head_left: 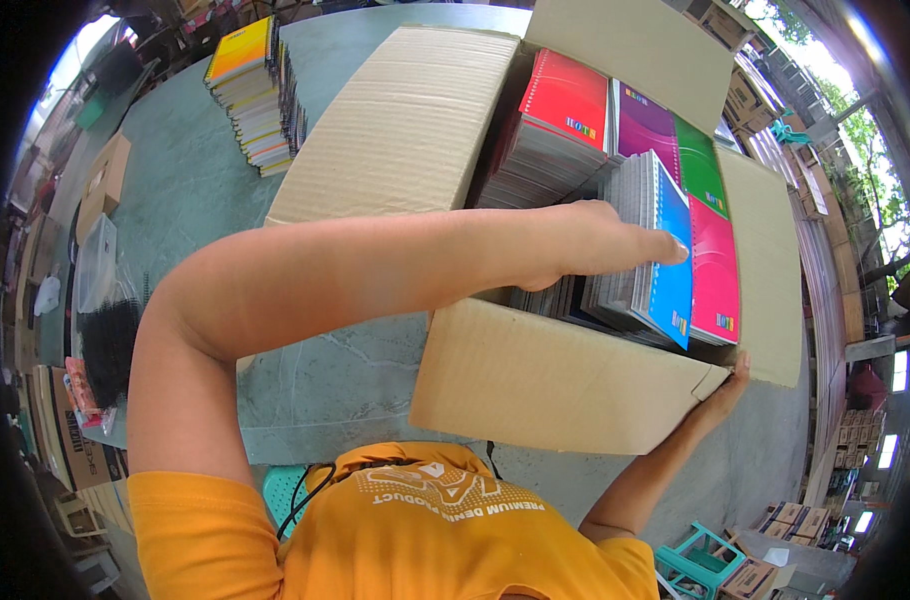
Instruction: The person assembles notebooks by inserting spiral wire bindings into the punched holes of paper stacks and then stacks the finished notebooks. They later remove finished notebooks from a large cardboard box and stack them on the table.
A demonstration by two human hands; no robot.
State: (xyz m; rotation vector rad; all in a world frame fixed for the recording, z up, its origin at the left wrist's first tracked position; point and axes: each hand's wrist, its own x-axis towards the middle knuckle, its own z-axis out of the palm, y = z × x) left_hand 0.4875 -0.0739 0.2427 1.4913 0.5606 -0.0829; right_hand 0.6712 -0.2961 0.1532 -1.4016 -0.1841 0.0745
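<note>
An open cardboard box holds stacks of spiral-bound notebooks. My left arm reaches across it, and my left hand grips a tilted stack of blue notebooks. One digit presses on the top blue cover; the other fingers are mostly hidden. Around that stack lie red notebooks, purple notebooks, green notebooks and pink notebooks. My right hand is closed around the box's near right corner, beside the folded-out near flap.
On the grey-green table stands a tall stack of yellow-covered spiral notebooks, far left. Black binding coils and a clear plastic container lie at the left edge. A green stool is on the floor, lower right.
</note>
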